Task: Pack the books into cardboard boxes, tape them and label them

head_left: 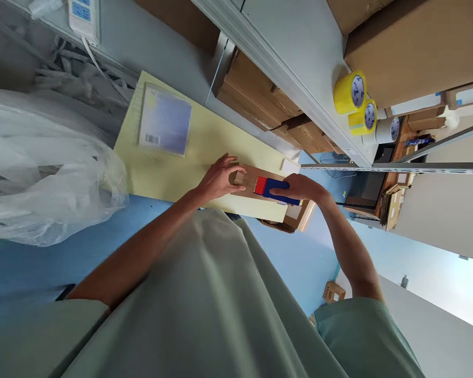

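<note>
A narrow brown cardboard box (249, 177) lies on the pale yellow tabletop (208, 139). At its left end is my left hand (217, 179), with fingers and thumb curved around that end and their tips on the cardboard. My right hand (299, 188) is wrapped around a blue-and-red tape dispenser (274, 188), whose red end points left and rests on or just over the box top. The palm hides the dispenser's far side, and I cannot see any tape strip clearly.
A flat plastic-wrapped pack (165, 119) with a barcode lies left on the table. An open carton (295, 214) stands by its right end. Yellow tape rolls (350, 93) sit on the shelf (299, 58). Clear plastic sheeting (51, 168) bulges at left, below a power strip (84, 18).
</note>
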{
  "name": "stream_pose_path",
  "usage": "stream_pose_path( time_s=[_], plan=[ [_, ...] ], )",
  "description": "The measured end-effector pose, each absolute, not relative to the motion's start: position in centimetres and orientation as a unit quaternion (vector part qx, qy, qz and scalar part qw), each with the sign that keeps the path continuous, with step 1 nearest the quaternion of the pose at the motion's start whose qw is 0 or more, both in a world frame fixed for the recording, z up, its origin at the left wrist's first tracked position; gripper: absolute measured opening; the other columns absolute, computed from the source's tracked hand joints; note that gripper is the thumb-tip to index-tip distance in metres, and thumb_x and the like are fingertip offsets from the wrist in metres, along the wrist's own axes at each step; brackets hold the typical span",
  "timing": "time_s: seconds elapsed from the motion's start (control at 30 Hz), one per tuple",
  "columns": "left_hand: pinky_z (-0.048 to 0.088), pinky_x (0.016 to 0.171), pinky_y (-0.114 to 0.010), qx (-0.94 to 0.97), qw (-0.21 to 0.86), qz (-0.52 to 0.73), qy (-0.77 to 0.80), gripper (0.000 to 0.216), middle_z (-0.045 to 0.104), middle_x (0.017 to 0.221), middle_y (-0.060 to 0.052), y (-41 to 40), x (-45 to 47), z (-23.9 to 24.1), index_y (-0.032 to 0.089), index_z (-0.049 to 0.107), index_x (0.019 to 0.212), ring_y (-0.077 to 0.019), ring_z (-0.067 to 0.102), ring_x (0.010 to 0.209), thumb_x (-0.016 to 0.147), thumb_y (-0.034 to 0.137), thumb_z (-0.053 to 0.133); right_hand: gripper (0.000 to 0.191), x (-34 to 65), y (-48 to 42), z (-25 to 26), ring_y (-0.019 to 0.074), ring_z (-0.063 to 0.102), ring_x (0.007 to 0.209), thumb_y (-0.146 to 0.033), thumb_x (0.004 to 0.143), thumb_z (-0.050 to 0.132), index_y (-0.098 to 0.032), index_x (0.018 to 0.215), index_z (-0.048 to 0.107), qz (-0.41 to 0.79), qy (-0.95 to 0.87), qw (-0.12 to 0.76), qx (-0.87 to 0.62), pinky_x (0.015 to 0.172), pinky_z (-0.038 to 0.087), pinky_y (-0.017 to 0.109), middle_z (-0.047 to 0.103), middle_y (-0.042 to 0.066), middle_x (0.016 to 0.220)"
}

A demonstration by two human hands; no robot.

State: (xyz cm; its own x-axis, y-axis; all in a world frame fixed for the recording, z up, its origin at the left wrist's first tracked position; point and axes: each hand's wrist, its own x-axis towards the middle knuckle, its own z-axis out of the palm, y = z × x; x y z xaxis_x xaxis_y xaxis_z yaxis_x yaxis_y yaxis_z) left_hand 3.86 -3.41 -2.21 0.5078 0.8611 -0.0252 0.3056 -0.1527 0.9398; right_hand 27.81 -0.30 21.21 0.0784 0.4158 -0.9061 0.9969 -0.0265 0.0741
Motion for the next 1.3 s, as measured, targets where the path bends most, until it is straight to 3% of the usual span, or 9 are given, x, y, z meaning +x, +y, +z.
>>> stream_pose_path(
  time_s=[0.2, 0.37, 0.5, 0.6, 0.73, 0.9, 1.13, 1.3],
  plan=[
    [0.043, 0.134, -0.064, 0.724, 0.474, 0.245, 0.437, 0.058, 0.062, 0.165, -0.012, -2.8, 3.3, -1.8, 0.03, 0.083, 0.129, -0.0433, 0.047, 0.162, 0.078, 0.052, 0.099, 0.064, 29.1, -0.3, 18.4, 0.0242, 0.075, 0.082, -0.08, 0.103, 0.062, -0.018, 0.096, 0.077, -0.326, 0.621, 0.392, 0.595, 0.063, 0.041, 0.031, 0.084, 0.014, 0.098],
    [0.041, 0.136, -0.06, 0.737, 0.425, 0.224, 0.475, 0.052, 0.06, 0.167, -0.012, -4.5, 3.3, -0.1, 0.028, 0.08, 0.134, -0.0407, 0.047, 0.163, 0.087, 0.044, 0.094, 0.062, 29.9, -0.8, 17.5, 0.0292, 0.079, 0.094, -0.075, 0.103, 0.063, -0.017, 0.117, 0.079, -0.327, 0.637, 0.365, 0.595, 0.072, 0.048, 0.031, 0.085, 0.017, 0.107],
    [0.039, 0.139, -0.056, 0.7, 0.382, 0.235, 0.557, 0.078, 0.05, 0.177, -0.017, -7.0, 5.0, 1.4, 0.022, 0.054, 0.167, -0.0369, 0.045, 0.166, 0.097, 0.042, 0.083, 0.062, 30.2, -1.2, 17.0, 0.0335, 0.081, 0.105, -0.074, 0.103, 0.065, -0.016, 0.123, 0.079, -0.332, 0.649, 0.336, 0.596, 0.085, 0.055, 0.034, 0.085, 0.019, 0.112],
    [0.044, 0.135, -0.052, 0.613, 0.37, 0.247, 0.653, 0.087, 0.049, 0.175, -0.025, -7.7, 7.4, 1.5, 0.013, 0.038, 0.175, -0.0365, 0.05, 0.163, 0.106, 0.055, 0.071, 0.061, 30.5, -1.5, 16.7, 0.0356, 0.081, 0.112, -0.072, 0.103, 0.066, -0.016, 0.123, 0.08, -0.348, 0.665, 0.312, 0.583, 0.09, 0.058, 0.035, 0.085, 0.02, 0.118],
    [0.05, 0.128, -0.054, 0.549, 0.351, 0.209, 0.729, 0.088, 0.058, 0.166, -0.031, -7.3, 10.6, 0.9, 0.004, 0.046, 0.168, -0.0414, 0.059, 0.155, 0.108, 0.067, 0.062, 0.058, 30.8, -1.6, 15.9, 0.036, 0.081, 0.114, -0.069, 0.104, 0.064, -0.017, 0.122, 0.082, -0.365, 0.678, 0.282, 0.573, 0.089, 0.059, 0.036, 0.084, 0.02, 0.123],
    [0.062, 0.109, -0.051, 0.54, 0.318, 0.184, 0.757, 0.066, 0.081, 0.135, -0.02, -7.4, 12.0, 1.0, 0.017, 0.062, 0.155, -0.0388, 0.078, 0.128, 0.111, 0.066, 0.057, 0.053, 31.1, -1.6, 15.2, 0.0349, 0.081, 0.113, -0.064, 0.105, 0.064, -0.018, 0.123, 0.082, -0.389, 0.682, 0.257, 0.564, 0.088, 0.06, 0.036, 0.085, 0.018, 0.121],
    [0.063, 0.102, -0.049, 0.535, 0.298, 0.184, 0.769, 0.055, 0.084, 0.125, -0.016, -7.5, 11.9, 1.4, 0.023, 0.069, 0.142, -0.0376, 0.081, 0.119, 0.111, 0.067, 0.056, 0.05, 31.7, -1.5, 15.9, 0.0356, 0.081, 0.117, -0.059, 0.106, 0.065, -0.017, 0.129, 0.081, -0.413, 0.681, 0.244, 0.554, 0.093, 0.061, 0.038, 0.084, 0.019, 0.125],
    [0.062, 0.104, -0.048, 0.542, 0.289, 0.189, 0.766, 0.059, 0.084, 0.128, -0.015, -7.6, 12.6, 1.2, 0.022, 0.069, 0.141, -0.0376, 0.08, 0.122, 0.11, 0.07, 0.054, 0.052, 34.3, -1.4, 16.4, 0.0327, 0.083, 0.101, -0.062, 0.101, 0.072, -0.014, 0.117, 0.083, -0.442, 0.673, 0.235, 0.544, 0.083, 0.059, 0.034, 0.087, 0.019, 0.107]
  ],
)
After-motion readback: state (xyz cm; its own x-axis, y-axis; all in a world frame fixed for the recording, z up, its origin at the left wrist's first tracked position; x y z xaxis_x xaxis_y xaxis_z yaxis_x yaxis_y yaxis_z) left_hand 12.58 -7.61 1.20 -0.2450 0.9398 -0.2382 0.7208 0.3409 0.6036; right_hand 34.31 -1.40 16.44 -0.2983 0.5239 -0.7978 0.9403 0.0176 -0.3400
